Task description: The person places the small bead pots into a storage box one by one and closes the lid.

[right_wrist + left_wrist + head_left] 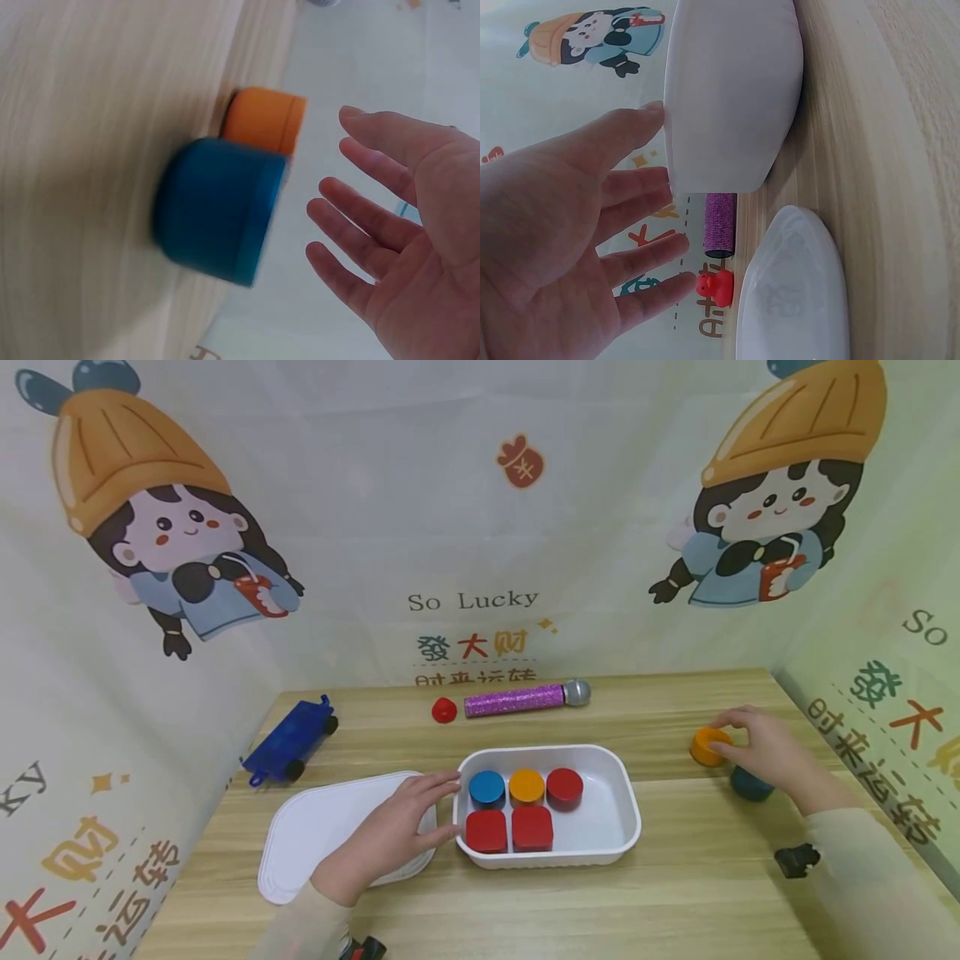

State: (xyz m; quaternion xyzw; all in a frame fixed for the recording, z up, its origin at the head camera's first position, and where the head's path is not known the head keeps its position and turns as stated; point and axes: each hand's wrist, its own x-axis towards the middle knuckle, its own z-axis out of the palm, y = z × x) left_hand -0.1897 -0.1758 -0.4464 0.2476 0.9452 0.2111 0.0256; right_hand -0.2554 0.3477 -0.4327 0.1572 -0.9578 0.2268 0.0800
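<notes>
With left hand (397, 827) and right hand (768, 752) fingers released, an off-centre pinch could knock the orange plastic-looking cylinder (707, 749) into the nearby blue plastic-looking cylinder (750, 786).

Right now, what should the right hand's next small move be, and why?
Probably lower the right hand and close its fingers around the orange round container: the right wrist view shows the hand open above it, holding nothing, while the white tray has bare floor at its right end.
</notes>
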